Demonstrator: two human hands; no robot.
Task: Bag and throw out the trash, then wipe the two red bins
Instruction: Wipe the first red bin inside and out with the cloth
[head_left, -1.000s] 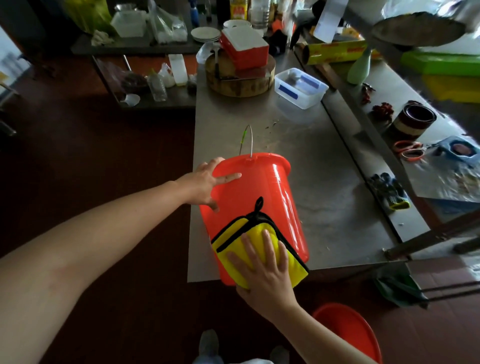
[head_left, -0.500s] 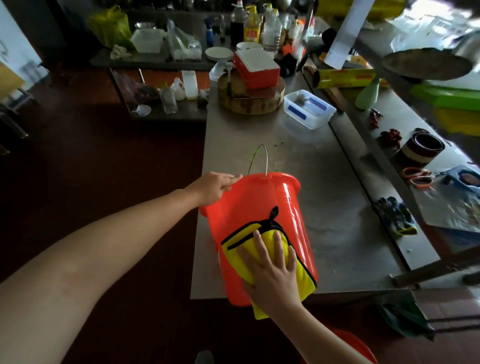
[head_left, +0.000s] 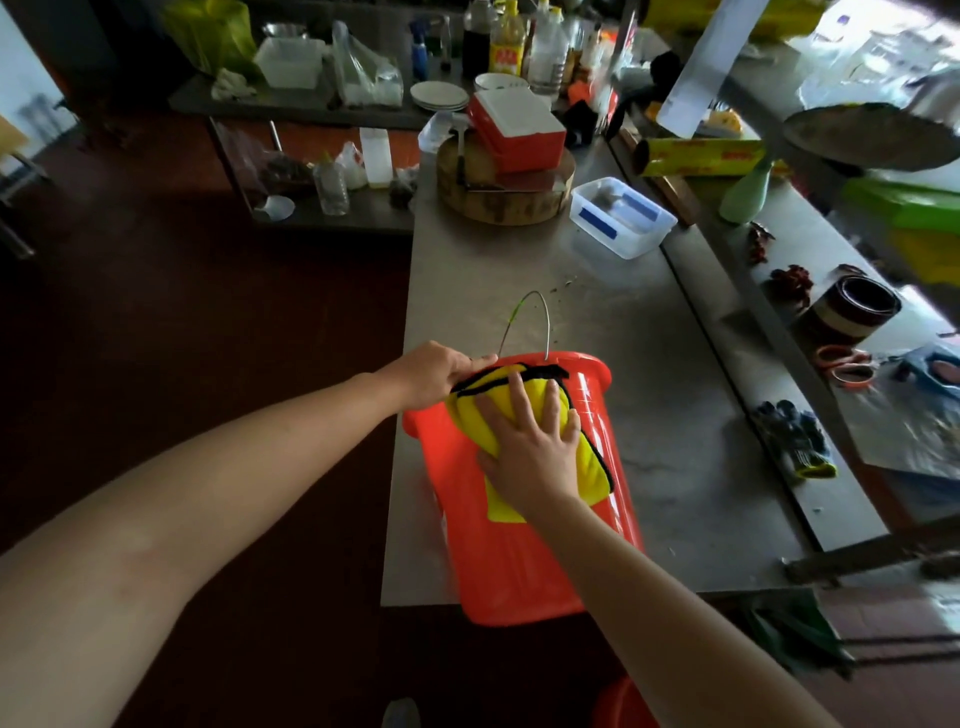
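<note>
**Hands on red bin: left at rim, right flat on cloth**

Head view. Left hand (head_left: 436, 375) gripped the far-left rim of the red bin (head_left: 519, 566), fingers curled over the edge, arm reaching in straight from lower left. Right hand (head_left: 532, 449) lay palm-down on the yellow cloth (head_left: 592, 470), fingers straight and spread. It pressed the cloth onto the bin's upper wall just below the rim. Right forearm came in from lower right, wrist roughly in line with the bin.

Bin sat on its side on the steel table (head_left: 675, 415), at the near-left corner. Long axis ran near-to-far, leaning slightly left at the far end. Mouth pointed away from the camera. Base pointed back at the person and overhung the near table edge. Couldn't tell whether the wall lay fully flat on the table or was tipped up. Wire handle (head_left: 543, 317) stuck up beyond the rim at the far end. Cloth had black edging and was bunched at the rim, touching the left fingertips.

Second red bin (head_left: 621, 701) showed only as a sliver at the bottom edge, down on the floor.

Further back on the table: round chopping block (head_left: 511, 200) with a red-and-white box (head_left: 519, 130) on top, clear tub (head_left: 623, 221) just beside it to the right. Dark gloves (head_left: 795, 441) lay on the right-hand strip, well apart from the bin.
</note>
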